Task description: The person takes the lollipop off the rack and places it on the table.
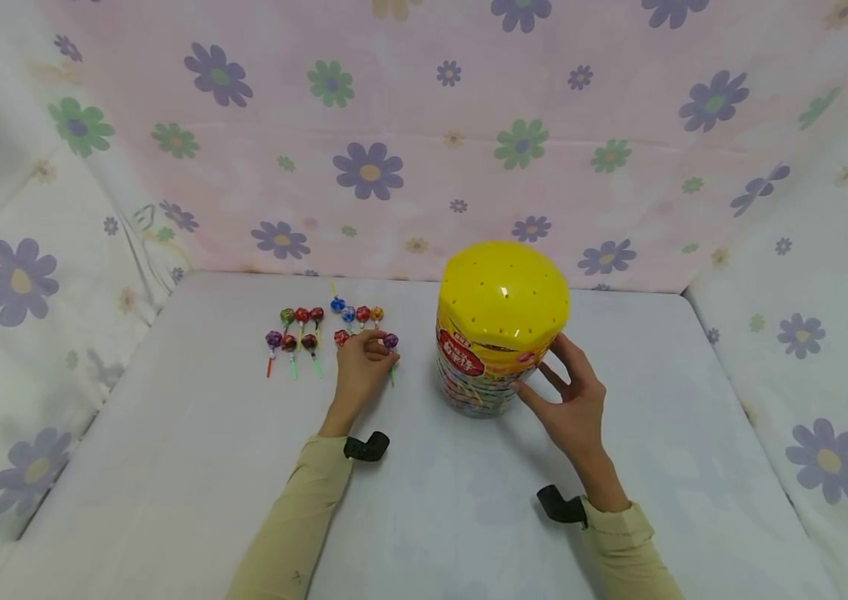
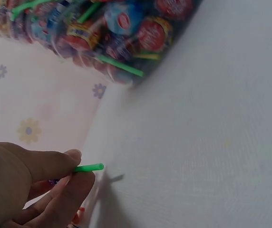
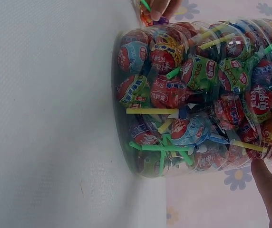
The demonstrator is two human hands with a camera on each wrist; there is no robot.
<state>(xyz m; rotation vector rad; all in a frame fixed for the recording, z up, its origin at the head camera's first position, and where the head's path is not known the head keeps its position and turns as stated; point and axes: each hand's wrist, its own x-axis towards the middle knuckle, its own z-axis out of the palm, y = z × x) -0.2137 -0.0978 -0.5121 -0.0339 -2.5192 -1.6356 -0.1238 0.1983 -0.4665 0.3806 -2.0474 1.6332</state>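
Observation:
My left hand (image 1: 359, 371) pinches a purple-wrapped lollipop (image 1: 390, 342) just above the table, beside other lollipops. In the left wrist view the end of its green stick (image 2: 92, 167) pokes out between thumb and finger. A large clear plastic jar (image 3: 188, 95) full of wrapped lollipops, with a yellow lid (image 1: 504, 292), stands right of the left hand. My right hand (image 1: 575, 408) holds the jar by its right side, thumb at the front and fingers behind, partly hidden. Whether the jar's base fully touches the table I cannot tell.
Left of my left hand, a group of several lollipops (image 1: 289, 342) lies in two rows, sticks mostly toward me. Behind the hand lies a second group with a blue lollipop (image 1: 338, 305); the hand covers part of it. Flowered cloth (image 1: 408, 167) hangs around the white table (image 1: 424, 517).

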